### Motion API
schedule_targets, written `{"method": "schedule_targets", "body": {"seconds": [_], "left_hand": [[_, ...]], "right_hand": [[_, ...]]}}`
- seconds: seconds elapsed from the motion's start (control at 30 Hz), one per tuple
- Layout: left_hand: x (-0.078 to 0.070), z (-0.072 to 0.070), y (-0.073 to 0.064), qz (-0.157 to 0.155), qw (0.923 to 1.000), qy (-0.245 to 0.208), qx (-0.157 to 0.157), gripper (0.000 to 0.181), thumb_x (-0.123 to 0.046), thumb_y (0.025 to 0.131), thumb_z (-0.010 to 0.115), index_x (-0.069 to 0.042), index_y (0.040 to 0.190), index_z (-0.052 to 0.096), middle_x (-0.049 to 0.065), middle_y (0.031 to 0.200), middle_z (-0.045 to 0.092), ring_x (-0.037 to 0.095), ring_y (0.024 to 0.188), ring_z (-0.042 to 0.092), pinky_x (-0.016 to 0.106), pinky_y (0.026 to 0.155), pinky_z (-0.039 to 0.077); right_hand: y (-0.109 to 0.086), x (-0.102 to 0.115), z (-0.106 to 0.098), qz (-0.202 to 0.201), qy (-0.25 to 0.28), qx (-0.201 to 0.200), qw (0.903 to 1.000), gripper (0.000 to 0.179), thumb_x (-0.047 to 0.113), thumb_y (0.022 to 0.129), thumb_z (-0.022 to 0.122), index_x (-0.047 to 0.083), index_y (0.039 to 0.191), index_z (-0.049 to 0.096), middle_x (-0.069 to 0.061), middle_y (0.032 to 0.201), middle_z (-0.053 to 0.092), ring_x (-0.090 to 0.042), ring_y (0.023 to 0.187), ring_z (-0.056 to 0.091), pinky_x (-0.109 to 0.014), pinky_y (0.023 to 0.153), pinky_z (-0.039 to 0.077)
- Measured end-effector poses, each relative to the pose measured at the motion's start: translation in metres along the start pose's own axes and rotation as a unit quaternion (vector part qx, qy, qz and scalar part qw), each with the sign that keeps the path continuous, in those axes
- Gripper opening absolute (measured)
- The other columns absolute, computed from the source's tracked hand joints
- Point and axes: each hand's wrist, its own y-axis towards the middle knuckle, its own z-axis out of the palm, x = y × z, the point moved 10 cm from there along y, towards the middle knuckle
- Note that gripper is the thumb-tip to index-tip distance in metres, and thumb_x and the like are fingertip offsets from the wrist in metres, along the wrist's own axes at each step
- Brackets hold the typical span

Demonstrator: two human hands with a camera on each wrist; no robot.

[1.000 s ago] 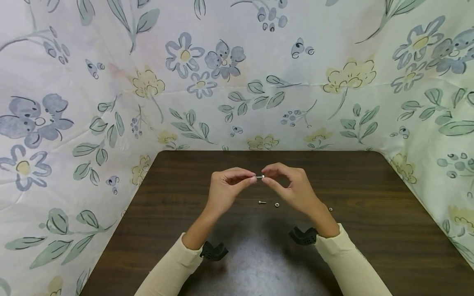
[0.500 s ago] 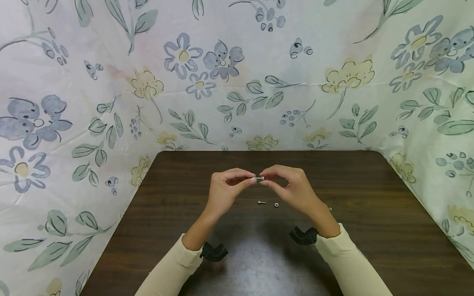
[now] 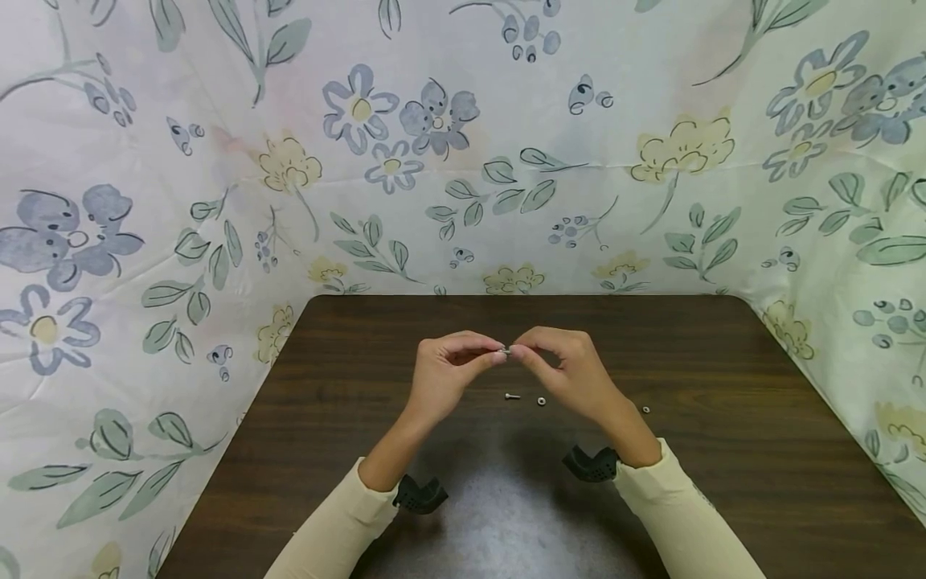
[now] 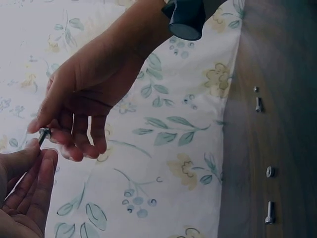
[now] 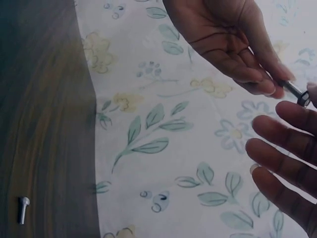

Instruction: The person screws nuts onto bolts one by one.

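- Bolt [image 5: 292, 89]: raised above the counter [image 3: 325, 386], between the two sets of fingertips; its long axis runs crosswise, roughly level, from one hand toward the other.
- Left hand [image 3: 441, 374]: thumb and fingertips pinching the shank.
- Right hand [image 3: 580, 368]: thumb and index finger pinching the bolt's end piece [image 5: 303, 99], other fingers extended; from where I stand it could be nut or head, too small to tell.
- Nearness: neither hand is closer; both meet at the bolt, fingertips almost touching.
- Loose bolt [image 3: 512, 396] and metal ring [image 3: 541, 401]: side by side on the counter, nearer the person than the pinching fingertips.
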Motion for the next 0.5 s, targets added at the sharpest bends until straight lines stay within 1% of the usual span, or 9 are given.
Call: {"method": "schedule_targets", "body": {"seconds": [0.13,0.2,0.27,0.33,0.4,0.5], "left_hand": [[0.0008,0.0013,-0.0004,-0.004,1.0,0.0,0.001,0.009,-0.005,0.086,0.081,-0.005,0.095,0.08,0.006,0.092,0.076,0.025,0.08,0.073,0.037,0.071,0.062],[0.0015,0.001,-0.0001,-0.005,1.0,0.001,-0.001,0.009,-0.004,0.086,0.081,-0.005,0.094,0.08,0.006,0.091,0.076,0.024,0.08,0.073,0.036,0.07,0.062],[0.0017,0.0002,0.0005,-0.005,1.0,0.001,-0.004,0.009,-0.004,0.085,0.082,-0.004,0.094,0.08,0.006,0.091,0.076,0.024,0.079,0.073,0.035,0.07,0.062],[0.0019,-0.0008,0.0014,-0.004,1.0,0.002,-0.007,0.009,-0.004,0.085,0.082,-0.004,0.094,0.08,0.007,0.091,0.076,0.024,0.078,0.072,0.035,0.07,0.062],[0.0018,-0.0016,0.0022,-0.004,0.9999,0.003,-0.009,0.009,-0.004,0.086,0.081,-0.003,0.094,0.08,0.008,0.091,0.076,0.024,0.079,0.073,0.035,0.071,0.062],[0.0027,-0.0033,0.002,-0.006,0.9999,0.008,-0.011,0.008,-0.005,0.086,0.08,-0.004,0.094,0.08,0.007,0.091,0.076,0.023,0.079,0.073,0.036,0.072,0.062]], "right_hand": [[-0.001,-0.0009,-0.0003,-0.001,-0.006,-0.004,1.0,0.023,-0.007,0.092,0.07,0.014,0.085,0.076,0.006,0.082,0.072,-0.012,0.073,0.068,-0.023,0.07,0.056],[-0.0014,-0.0015,-0.0015,0.002,-0.016,-0.009,0.9998,0.024,-0.007,0.093,0.068,0.014,0.083,0.075,0.005,0.08,0.071,-0.012,0.073,0.068,-0.023,0.07,0.056],[-0.0018,-0.0028,-0.0039,0.009,-0.025,-0.016,0.9995,0.022,-0.005,0.094,0.067,0.013,0.083,0.075,0.004,0.081,0.071,-0.011,0.074,0.067,-0.023,0.07,0.054],[-0.002,-0.0041,-0.0069,0.018,-0.031,-0.021,0.9991,0.015,-0.001,0.094,0.069,0.01,0.088,0.075,0.003,0.084,0.072,-0.012,0.075,0.066,-0.023,0.07,0.053],[-0.0025,-0.005,-0.0095,0.024,-0.032,-0.022,0.999,0.009,0.0,0.092,0.073,0.008,0.095,0.075,0.002,0.089,0.073,-0.013,0.078,0.066,-0.022,0.071,0.053],[-0.003,-0.004,-0.0093,0.019,-0.024,-0.011,0.9995,0.024,0.0,0.084,0.081,0.007,0.107,0.074,0.0,0.098,0.074,-0.016,0.083,0.069,-0.022,0.076,0.055]]}}
